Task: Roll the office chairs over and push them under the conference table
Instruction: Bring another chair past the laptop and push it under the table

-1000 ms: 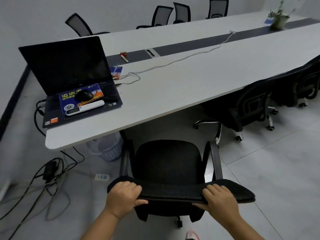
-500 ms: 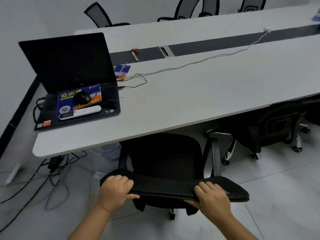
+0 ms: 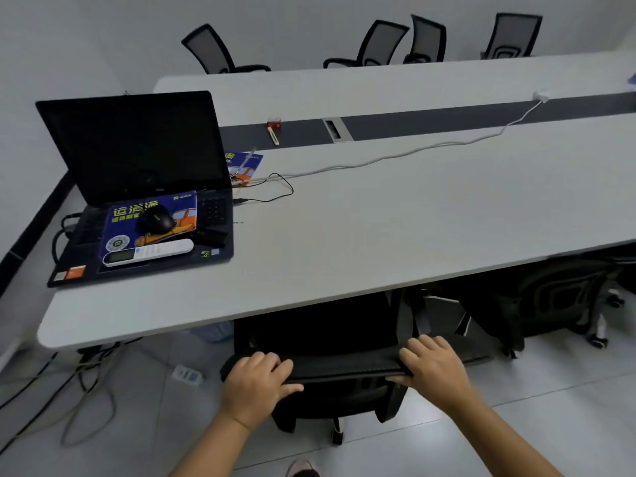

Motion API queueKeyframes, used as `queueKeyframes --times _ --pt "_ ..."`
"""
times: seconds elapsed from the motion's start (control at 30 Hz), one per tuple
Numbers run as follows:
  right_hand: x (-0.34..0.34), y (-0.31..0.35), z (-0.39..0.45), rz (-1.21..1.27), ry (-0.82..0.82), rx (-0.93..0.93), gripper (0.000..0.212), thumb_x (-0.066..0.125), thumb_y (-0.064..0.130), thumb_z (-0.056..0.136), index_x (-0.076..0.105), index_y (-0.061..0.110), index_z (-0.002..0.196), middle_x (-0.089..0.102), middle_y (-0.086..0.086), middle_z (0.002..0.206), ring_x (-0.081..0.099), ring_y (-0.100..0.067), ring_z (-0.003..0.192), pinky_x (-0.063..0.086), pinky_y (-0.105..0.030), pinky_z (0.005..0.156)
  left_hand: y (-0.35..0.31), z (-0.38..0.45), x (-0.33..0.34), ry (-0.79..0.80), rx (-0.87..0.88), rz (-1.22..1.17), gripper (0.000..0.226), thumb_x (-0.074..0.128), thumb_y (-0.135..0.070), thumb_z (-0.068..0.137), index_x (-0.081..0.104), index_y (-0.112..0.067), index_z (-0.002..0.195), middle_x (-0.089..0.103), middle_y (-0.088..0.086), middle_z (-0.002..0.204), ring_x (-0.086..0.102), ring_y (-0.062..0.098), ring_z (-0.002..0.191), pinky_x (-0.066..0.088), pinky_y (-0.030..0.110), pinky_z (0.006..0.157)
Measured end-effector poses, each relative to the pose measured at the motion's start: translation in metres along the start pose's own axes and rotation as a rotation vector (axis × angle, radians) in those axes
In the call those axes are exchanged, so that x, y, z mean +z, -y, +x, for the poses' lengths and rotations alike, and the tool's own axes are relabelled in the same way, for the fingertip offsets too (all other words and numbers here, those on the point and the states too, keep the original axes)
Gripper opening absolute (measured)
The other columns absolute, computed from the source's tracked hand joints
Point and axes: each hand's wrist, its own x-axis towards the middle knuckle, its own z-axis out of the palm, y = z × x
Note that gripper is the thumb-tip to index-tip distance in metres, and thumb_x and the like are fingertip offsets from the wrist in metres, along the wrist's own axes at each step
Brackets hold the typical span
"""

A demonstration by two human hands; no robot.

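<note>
A black office chair stands at the near edge of the long white conference table. Its seat and armrests are mostly hidden beneath the tabletop. My left hand grips the left end of the chair's backrest top, fingers curled over it and thumb underneath. My right hand grips the right end the same way. A second black chair sits tucked under the table to the right.
An open laptop with a mouse, a blue pad and a white remote on it rests on the table's left end. A white cable crosses the tabletop. Several chairs line the far side. Cables and a bin lie on the floor at left.
Both hands have pushed the chair forward. Its seat, fully in view a second ago, has slid under the table edge. The neighbouring chair has stayed in place.
</note>
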Motion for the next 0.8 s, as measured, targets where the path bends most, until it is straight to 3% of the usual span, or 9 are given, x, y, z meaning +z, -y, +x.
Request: queueKeyframes --times 0.07,0.13,0.23,0.3,0.47,0.8 --pt "0.004 -0.005 0.013 -0.016 0.006 0.025 0.053 0.034 0.063 0.076 0.052 0.018 0.053 0.05 0.003 0.052 0.039 -0.017 0.061 0.022 -0.026 0.062 0.006 0.011 0.003 0.006 -0.005 0.021 0.047 0.009 -0.056 0.092 0.041 -0.024 0.076 0.055 -0.006 0.05 0.05 0.012 0.044 0.036 0.023 0.041" --pt "0.012 -0.009 0.021 -0.026 -0.02 0.067 0.06 0.027 0.064 0.083 0.051 0.017 0.054 0.05 0.001 0.054 0.032 -0.019 0.065 0.024 -0.029 0.065 0.01 0.02 0.008 -0.003 -0.017 0.025 0.05 0.009 -0.056 0.092 0.042 -0.024 0.073 0.052 -0.006 0.049 0.049 0.013 0.044 0.033 0.024 0.044" --pt "0.022 -0.015 0.031 -0.014 -0.058 0.125 0.066 0.017 0.063 0.088 0.05 0.016 0.054 0.05 -0.001 0.054 0.031 -0.019 0.065 0.024 -0.03 0.065 0.013 0.033 0.016 -0.026 -0.021 0.011 0.056 0.01 -0.055 0.092 0.049 -0.024 0.067 0.05 -0.006 0.047 0.048 0.013 0.043 0.034 0.023 0.041" --pt "0.026 -0.019 0.04 0.006 -0.051 0.151 0.064 0.016 0.061 0.089 0.049 0.016 0.058 0.051 -0.003 0.054 0.031 -0.02 0.065 0.023 -0.03 0.063 0.017 0.042 0.017 -0.011 -0.015 0.005 0.048 0.011 -0.055 0.092 0.041 -0.023 0.072 0.05 -0.004 0.047 0.048 0.012 0.043 0.033 0.022 0.042" --pt "0.041 -0.037 0.059 0.033 -0.008 0.081 0.053 0.016 0.064 0.087 0.034 0.018 0.069 0.051 -0.002 0.055 0.027 -0.019 0.062 0.017 -0.027 0.056 0.021 0.059 0.027 -0.029 -0.03 0.015 0.047 0.013 -0.055 0.092 0.037 -0.021 0.072 0.049 -0.004 0.046 0.047 0.014 0.042 0.021 0.027 0.055" --pt "0.057 -0.065 0.072 0.12 -0.051 -0.011 0.052 0.021 0.067 0.085 0.033 0.019 0.068 0.05 -0.001 0.054 0.028 -0.018 0.062 0.019 -0.027 0.055 0.008 0.07 0.039 -0.115 -0.088 0.045 0.046 0.017 -0.056 0.092 0.041 -0.021 0.073 0.052 -0.003 0.047 0.04 0.014 0.052 0.023 0.026 0.055"
